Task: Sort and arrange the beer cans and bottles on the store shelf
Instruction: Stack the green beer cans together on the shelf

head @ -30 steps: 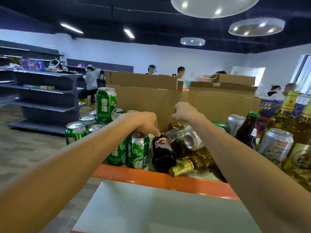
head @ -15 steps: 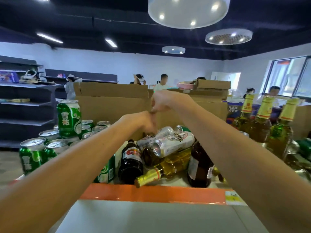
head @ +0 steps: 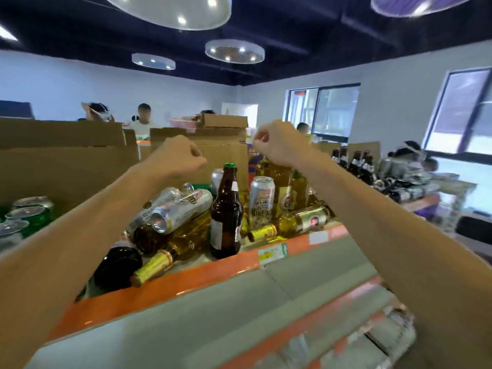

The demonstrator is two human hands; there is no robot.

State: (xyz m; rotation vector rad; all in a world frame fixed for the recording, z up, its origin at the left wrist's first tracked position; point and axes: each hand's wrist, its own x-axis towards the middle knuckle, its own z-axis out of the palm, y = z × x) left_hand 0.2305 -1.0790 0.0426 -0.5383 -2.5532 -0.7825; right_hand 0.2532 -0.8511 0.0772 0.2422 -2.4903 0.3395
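At the far left of the shelf [head: 202, 278], green cans [head: 29, 217] stand upright in front of cardboard boxes [head: 66, 161]. The left hand [head: 178, 155] hangs above the shelf, its fingers curled into a fist with nothing in it. Below it, silver cans [head: 183, 209] lie on their sides in a pile, their long axes running from near left to far right, one end facing the viewer. Under them a yellow bottle [head: 170, 254] lies with its gold-foil neck pointing at the shelf's orange front edge. A brown bottle [head: 226, 214] with a green cap stands upright at the front, and a tall silver can [head: 261, 201] stands just to its right. Another yellow bottle [head: 300, 222] lies with its neck pointing left. The right hand [head: 277, 145] is raised above upright yellow bottles [head: 282, 179], fingers curled, gripping nothing visible.
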